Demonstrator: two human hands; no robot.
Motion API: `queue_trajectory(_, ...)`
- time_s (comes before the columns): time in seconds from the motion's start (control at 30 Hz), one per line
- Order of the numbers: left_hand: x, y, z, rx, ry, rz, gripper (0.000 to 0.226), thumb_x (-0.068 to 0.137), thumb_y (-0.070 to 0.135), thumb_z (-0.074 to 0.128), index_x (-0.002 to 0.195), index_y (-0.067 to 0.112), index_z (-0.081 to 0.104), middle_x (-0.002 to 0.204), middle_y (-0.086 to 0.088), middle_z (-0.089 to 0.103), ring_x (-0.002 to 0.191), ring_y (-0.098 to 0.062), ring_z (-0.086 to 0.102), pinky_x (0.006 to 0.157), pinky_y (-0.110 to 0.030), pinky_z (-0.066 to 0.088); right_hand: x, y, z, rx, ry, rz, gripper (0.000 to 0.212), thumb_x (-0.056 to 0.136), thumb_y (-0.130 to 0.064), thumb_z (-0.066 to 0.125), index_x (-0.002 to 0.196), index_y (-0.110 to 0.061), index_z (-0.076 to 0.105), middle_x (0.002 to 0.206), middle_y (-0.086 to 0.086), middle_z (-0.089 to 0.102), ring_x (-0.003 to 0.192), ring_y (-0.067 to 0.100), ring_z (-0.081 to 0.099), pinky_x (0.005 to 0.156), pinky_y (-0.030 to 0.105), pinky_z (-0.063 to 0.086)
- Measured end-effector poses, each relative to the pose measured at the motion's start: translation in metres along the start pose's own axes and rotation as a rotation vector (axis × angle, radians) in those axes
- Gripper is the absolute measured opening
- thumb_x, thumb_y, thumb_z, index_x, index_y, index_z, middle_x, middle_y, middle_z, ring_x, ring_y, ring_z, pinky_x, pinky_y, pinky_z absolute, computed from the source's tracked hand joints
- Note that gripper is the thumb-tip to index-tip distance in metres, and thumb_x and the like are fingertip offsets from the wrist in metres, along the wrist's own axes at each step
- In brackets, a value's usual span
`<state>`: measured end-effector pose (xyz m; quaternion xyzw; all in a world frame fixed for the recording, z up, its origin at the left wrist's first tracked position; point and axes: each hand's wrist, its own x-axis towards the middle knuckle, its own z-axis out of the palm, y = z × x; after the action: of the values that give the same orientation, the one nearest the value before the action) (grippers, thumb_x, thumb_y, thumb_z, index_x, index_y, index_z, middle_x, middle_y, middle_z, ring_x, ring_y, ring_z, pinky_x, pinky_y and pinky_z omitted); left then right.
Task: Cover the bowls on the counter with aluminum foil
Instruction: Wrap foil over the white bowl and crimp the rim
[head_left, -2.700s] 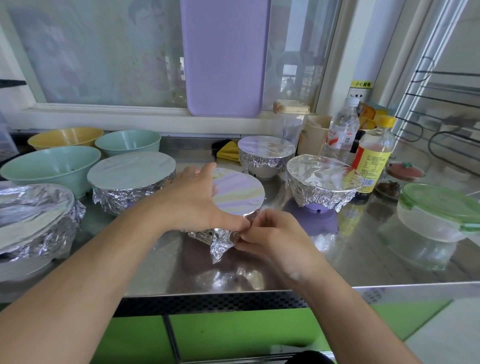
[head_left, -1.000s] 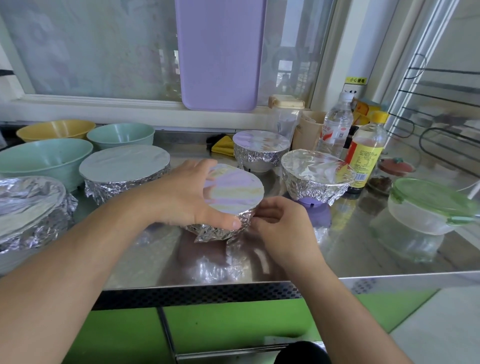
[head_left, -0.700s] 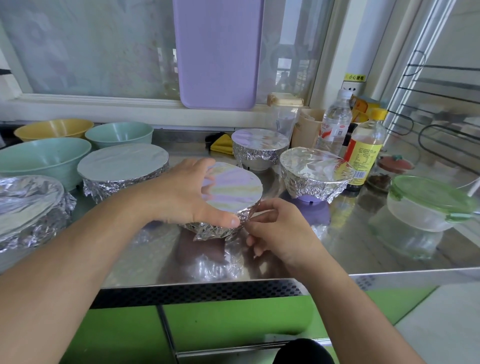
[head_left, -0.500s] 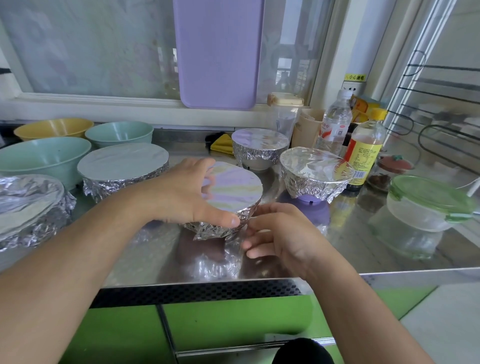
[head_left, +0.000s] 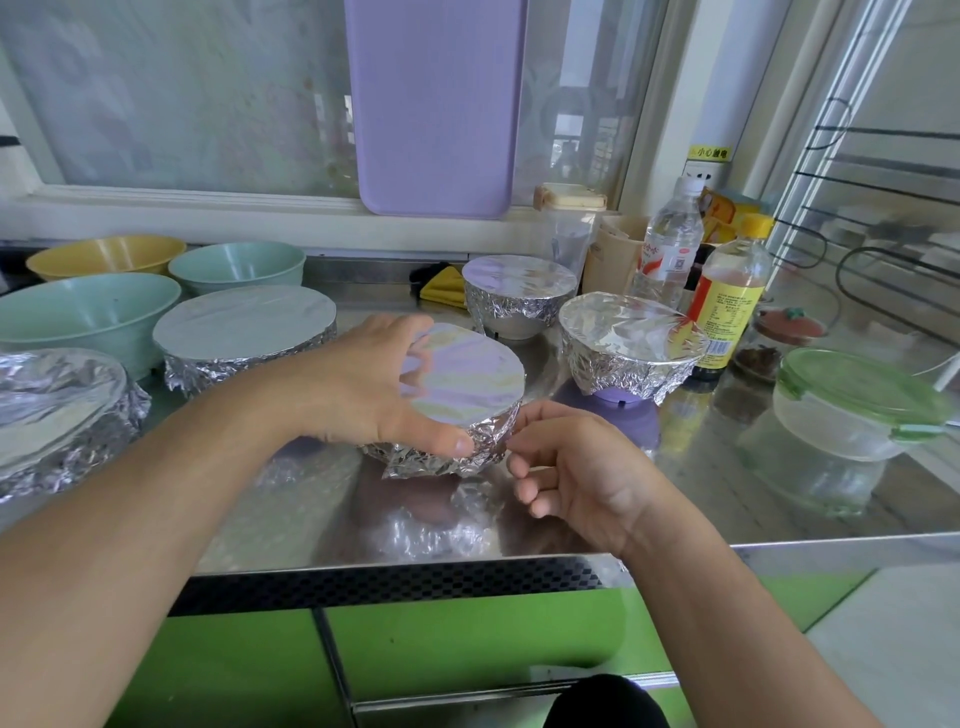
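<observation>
A small foil-covered bowl (head_left: 467, 379) sits in the middle of the steel counter (head_left: 675, 483). My left hand (head_left: 363, 384) grips its left and near rim, thumb pressed on the crinkled foil skirt. My right hand (head_left: 571, 467) hovers at the bowl's right side with fingers loosely curled, index fingertip near the foil edge, holding nothing. Several other bowls wear foil: a wide one (head_left: 244, 330), one at far left (head_left: 57, 415), one behind (head_left: 519, 291) and one on the right (head_left: 628, 338). Three bowls stand uncovered at back left: two green (head_left: 83, 317) (head_left: 239, 265) and a yellow one (head_left: 104, 254).
Two bottles (head_left: 670, 249) (head_left: 732, 296) and a beige cup (head_left: 613, 254) stand at the back right. A clear container with a green lid (head_left: 857, 400) sits at the right. A purple cutting board (head_left: 436, 104) leans on the window. The counter's front edge runs just below my wrists.
The loose foil flap at the bowl's near side has been pressed flat against the bowl. My right hand has let go of the foil and drawn slightly back; my left hand keeps its hold.
</observation>
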<state>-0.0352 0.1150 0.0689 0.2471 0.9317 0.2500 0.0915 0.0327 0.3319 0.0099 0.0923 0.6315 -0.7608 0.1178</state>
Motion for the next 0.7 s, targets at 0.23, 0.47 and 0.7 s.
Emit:
queue_trajectory(0.23, 0.001, -0.003, -0.001, 0.021, -0.007, 0.025, 0.136, 0.043, 0.078, 0.084, 0.157, 0.033, 0.024, 0.147, 0.015, 0.031, 0.118, 0.006, 0.044, 0.08, -0.003, 0.033, -0.006, -0.004, 0.002, -0.127, -0.059, 0.119, 0.013, 0.097, 0.001, 0.05, 0.093, 0.001, 0.062, 0.069, 0.019, 0.069, 0.041, 0.02, 0.06, 0.036, 0.021, 0.045)
queue_trajectory(0.47, 0.0, -0.002, -0.002, 0.047, -0.005, 0.014, 0.136, 0.039, 0.085, 0.086, 0.151, 0.033, 0.029, 0.144, 0.014, 0.032, 0.121, 0.002, 0.043, 0.08, -0.003, 0.032, -0.004, 0.002, 0.004, -0.041, -0.071, 0.072, 0.035, 0.095, -0.01, 0.053, 0.122, 0.005, 0.07, 0.1, 0.019, 0.077, 0.094, 0.037, 0.077, 0.08, 0.045, 0.062)
queue_trajectory(0.7, -0.001, 0.0, -0.001, 0.072, -0.001, 0.013, 0.133, 0.043, 0.077, 0.078, 0.156, 0.032, 0.024, 0.148, 0.014, 0.03, 0.125, 0.001, 0.042, 0.097, -0.02, 0.033, -0.005, 0.008, 0.004, 0.209, 0.073, -0.1, 0.011, 0.093, -0.001, 0.07, 0.101, 0.007, 0.071, 0.099, 0.018, 0.07, 0.074, 0.024, 0.071, 0.07, 0.032, 0.063)
